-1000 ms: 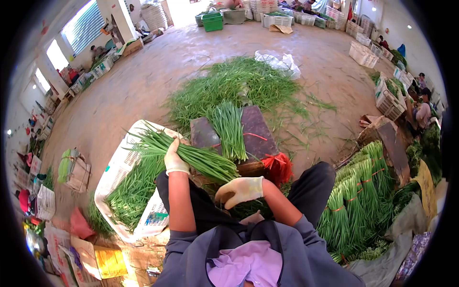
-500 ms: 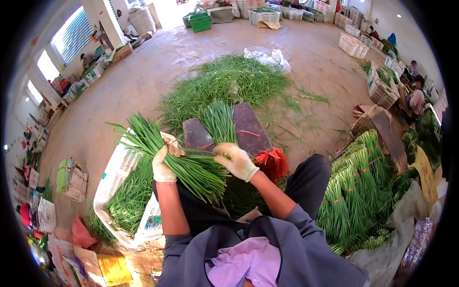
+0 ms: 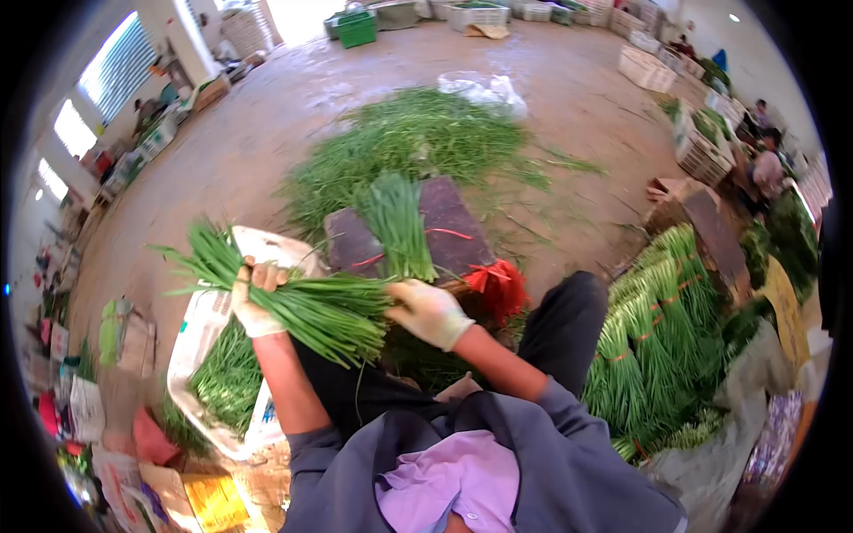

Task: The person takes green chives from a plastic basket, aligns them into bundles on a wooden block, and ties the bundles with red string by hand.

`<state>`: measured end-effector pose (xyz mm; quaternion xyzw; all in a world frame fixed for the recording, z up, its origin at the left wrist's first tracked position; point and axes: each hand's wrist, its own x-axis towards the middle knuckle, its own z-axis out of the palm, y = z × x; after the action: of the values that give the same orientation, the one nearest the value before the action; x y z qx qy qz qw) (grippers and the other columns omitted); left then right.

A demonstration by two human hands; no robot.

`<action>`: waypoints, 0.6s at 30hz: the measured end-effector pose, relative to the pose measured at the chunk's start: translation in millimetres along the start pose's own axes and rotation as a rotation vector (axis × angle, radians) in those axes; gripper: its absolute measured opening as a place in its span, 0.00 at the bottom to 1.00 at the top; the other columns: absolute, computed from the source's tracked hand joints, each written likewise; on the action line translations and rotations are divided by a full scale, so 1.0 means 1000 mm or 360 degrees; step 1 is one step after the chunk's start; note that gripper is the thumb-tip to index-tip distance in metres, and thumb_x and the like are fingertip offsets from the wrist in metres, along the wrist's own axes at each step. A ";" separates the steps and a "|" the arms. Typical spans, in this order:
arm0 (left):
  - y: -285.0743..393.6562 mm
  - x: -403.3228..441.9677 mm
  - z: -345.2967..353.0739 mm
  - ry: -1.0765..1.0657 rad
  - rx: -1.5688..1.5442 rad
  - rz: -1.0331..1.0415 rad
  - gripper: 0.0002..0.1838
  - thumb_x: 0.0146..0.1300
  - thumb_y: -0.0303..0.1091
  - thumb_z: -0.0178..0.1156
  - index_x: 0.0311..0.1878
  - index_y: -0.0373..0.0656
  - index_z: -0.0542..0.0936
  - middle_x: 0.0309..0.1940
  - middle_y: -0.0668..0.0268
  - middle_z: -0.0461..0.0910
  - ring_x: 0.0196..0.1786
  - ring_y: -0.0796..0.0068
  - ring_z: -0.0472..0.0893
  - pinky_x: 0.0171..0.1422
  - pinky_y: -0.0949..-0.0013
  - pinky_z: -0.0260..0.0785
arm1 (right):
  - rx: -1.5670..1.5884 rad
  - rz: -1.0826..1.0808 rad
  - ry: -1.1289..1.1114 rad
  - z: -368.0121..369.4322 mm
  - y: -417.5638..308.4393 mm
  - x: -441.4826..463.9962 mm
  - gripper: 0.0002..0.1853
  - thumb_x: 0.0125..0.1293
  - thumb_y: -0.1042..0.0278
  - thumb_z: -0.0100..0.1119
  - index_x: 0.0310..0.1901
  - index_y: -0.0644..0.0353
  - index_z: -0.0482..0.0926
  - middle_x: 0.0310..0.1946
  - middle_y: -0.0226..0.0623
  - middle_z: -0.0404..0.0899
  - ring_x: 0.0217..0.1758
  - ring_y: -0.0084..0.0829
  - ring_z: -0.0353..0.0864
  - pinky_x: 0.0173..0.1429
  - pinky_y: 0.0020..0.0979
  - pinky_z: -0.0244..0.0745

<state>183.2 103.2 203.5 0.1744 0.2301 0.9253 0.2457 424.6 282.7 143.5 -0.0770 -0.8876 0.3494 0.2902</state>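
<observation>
1. The left hand (image 3: 255,300) has carried the bunch (image 3: 306,311) sideways, leaving the block (image 3: 455,218) farther to the grip's right.
2. The right hand (image 3: 428,313), a second ago below the stalk ends (image 3: 368,338), is now up beside them, right of the grip.

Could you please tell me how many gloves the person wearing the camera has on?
2: one glove on the left hand, which holds the green stalks, and another on the right hand, close to one end of those stalks. Both gloves show.
</observation>
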 end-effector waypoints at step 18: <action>-0.038 -0.016 0.017 -0.0671 0.0833 -0.0085 0.18 0.61 0.39 0.56 0.41 0.30 0.81 0.32 0.54 0.84 0.37 0.59 0.82 0.48 0.60 0.74 | 0.0428 0.0210 -0.0354 -0.038 -0.013 0.016 0.52 0.48 0.51 0.79 0.71 0.64 0.61 0.64 0.54 0.71 0.67 0.45 0.73 0.70 0.39 0.69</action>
<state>217.5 129.9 194.5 0.4132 0.4085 0.7716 0.2588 434.0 300.3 182.3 -0.0564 -0.8524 0.4897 0.1743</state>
